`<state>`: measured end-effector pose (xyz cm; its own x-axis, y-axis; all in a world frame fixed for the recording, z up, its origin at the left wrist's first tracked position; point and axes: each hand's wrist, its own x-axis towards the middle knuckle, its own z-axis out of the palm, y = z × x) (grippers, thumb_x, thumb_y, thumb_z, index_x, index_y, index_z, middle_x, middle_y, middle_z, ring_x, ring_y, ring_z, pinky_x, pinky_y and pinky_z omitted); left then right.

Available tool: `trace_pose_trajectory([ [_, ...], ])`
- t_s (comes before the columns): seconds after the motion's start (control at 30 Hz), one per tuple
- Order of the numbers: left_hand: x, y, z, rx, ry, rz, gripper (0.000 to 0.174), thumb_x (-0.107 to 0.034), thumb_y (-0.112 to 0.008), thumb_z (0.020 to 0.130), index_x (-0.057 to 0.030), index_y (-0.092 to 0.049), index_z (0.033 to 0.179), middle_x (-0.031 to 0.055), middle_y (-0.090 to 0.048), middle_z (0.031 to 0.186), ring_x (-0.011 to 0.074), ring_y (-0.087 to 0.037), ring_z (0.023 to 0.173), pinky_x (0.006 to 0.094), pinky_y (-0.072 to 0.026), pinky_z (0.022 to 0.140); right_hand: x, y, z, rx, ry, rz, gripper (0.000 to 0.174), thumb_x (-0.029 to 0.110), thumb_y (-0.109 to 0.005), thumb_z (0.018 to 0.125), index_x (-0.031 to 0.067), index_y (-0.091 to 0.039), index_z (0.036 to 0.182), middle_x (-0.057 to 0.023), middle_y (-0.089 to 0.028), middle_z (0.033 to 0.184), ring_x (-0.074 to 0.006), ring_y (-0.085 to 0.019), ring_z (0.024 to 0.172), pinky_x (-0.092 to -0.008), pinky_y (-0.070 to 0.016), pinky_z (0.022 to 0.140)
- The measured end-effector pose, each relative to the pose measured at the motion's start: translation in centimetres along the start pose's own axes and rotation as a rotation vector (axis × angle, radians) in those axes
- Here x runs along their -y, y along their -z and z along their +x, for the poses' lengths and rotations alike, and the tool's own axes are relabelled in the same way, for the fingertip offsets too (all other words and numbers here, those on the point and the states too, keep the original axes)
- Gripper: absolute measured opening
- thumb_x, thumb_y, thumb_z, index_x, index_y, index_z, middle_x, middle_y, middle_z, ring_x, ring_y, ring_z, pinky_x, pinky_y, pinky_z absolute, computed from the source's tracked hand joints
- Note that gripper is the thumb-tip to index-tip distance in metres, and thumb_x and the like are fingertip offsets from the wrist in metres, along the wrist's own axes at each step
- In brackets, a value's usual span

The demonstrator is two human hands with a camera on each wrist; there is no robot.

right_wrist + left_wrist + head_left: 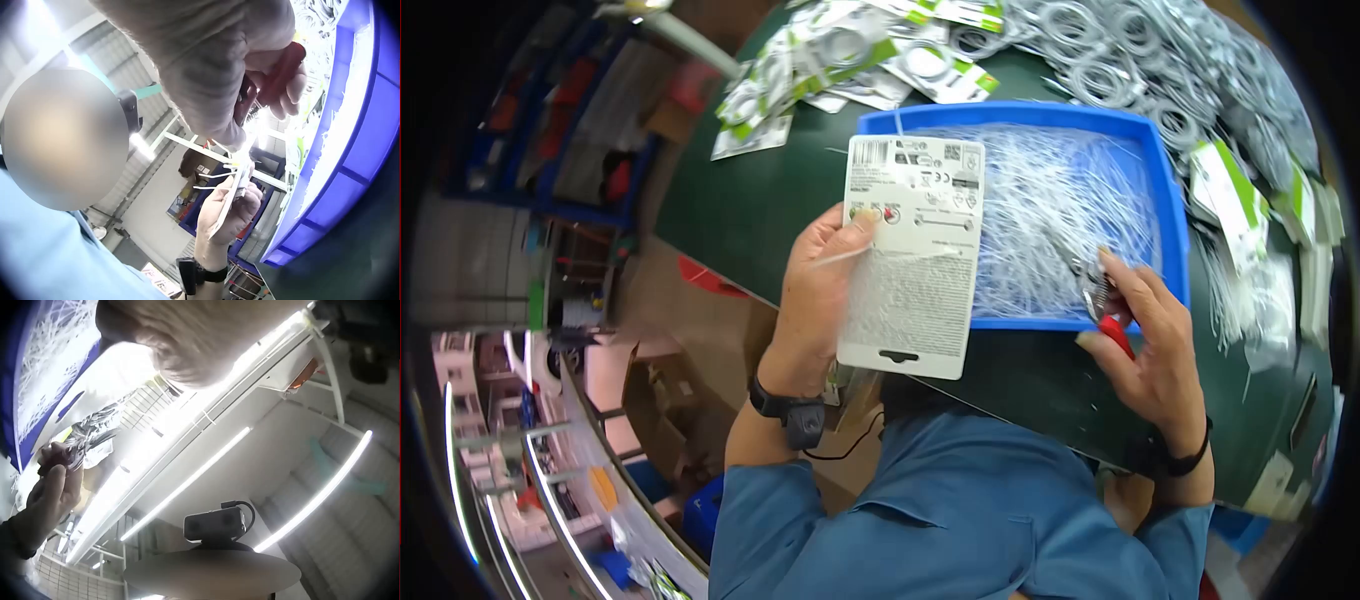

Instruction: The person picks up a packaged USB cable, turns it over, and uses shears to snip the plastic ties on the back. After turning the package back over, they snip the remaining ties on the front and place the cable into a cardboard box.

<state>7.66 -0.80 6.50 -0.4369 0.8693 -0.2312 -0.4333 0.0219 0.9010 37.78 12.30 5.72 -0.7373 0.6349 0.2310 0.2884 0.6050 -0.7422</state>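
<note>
My left hand point(810, 275) grips a printed white packaging card point(910, 310) by its left edge, thumb over the front. The card is held up in front of the tray, its hanging slot at the bottom. Thin white plastic strips point(215, 175) stick out from the card in the right wrist view. My right hand point(1155, 330) holds small nippers with red handles point(1115, 334), the metal jaws pointing away over the tray's near right part. Card and nippers are apart. In the left wrist view, the card is mostly washed out by glare.
A blue tray point(1176, 230) full of thin white plastic strips point(1040, 190) sits on the dark green table point(1040, 385). Carded packages point(840, 50) lie at the back left, coiled grey cables point(1140, 60) at the back right. More cards point(1230, 190) and plastic bags lie right.
</note>
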Motion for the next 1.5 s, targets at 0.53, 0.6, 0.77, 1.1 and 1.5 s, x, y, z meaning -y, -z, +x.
trace_pose_trajectory([
  [0.53,6.7,-8.0,0.3,-0.014,-0.041,-0.149,0.046,-0.015,-0.048,0.105,0.0044,-0.048,0.147,0.0239,-0.065,0.135,0.0351,-0.071,0.118,0.0457,-0.061,0.099,-1.2,0.4,-2.5,-0.068,0.081,-0.347,0.078,0.017,-0.095,0.069,0.0101,-0.066,0.142,-0.0107,-0.067,0.101,-0.0292,-0.067,0.087,-0.0399,-0.056,0.074],
  [0.6,6.6,-8.1,0.2,-0.012,-0.039,-0.145,0.046,-0.015,-0.049,0.105,0.0043,-0.047,0.147,0.0238,-0.065,0.135,0.035,-0.071,0.119,0.0457,-0.0609,0.099,-1.2,0.3,-2.5,-0.07,0.077,-0.347,0.078,0.017,-0.094,0.07,0.01,-0.066,0.142,-0.0107,-0.066,0.101,-0.0291,-0.067,0.088,-0.04,-0.0558,0.074],
  [0.77,7.1,-8.1,0.4,-0.001,-0.041,-0.162,0.046,-0.014,-0.047,0.106,0.0043,-0.046,0.148,0.0239,-0.065,0.135,0.0351,-0.071,0.119,0.0464,-0.0611,0.099,-1.2,0.1,-2.6,-0.071,0.054,-0.312,0.077,0.016,-0.094,0.07,0.0094,-0.066,0.142,-0.0104,-0.066,0.102,-0.0293,-0.067,0.089,-0.0405,-0.0553,0.073],
  [1.1,8.2,-8.4,0.4,0.027,-0.065,-0.199,0.046,-0.015,-0.043,0.109,0.0043,-0.041,0.15,0.0252,-0.063,0.137,0.0347,-0.071,0.119,0.0456,-0.0626,0.099,-0.8,-0.1,-2.3,-0.068,0.021,-0.371,0.077,0.013,-0.092,0.072,0.0078,-0.065,0.144,-0.0122,-0.065,0.099,-0.0297,-0.066,0.088,-0.0411,-0.0546,0.075],
  [1.5,9.7,-9.4,1.1,-0.01,-0.087,-0.148,0.044,-0.019,-0.041,0.109,0.0031,-0.047,0.146,0.0226,-0.066,0.132,0.03,-0.073,0.114,0.0418,-0.0625,0.096,-1.4,-1.4,-3.4,-0.049,-0.136,-0.268,0.071,0.016,-0.09,0.08,0.0067,-0.062,0.145,-0.0106,-0.06,0.088,-0.0283,-0.062,0.077,-0.0414,-0.0514,0.067],
])
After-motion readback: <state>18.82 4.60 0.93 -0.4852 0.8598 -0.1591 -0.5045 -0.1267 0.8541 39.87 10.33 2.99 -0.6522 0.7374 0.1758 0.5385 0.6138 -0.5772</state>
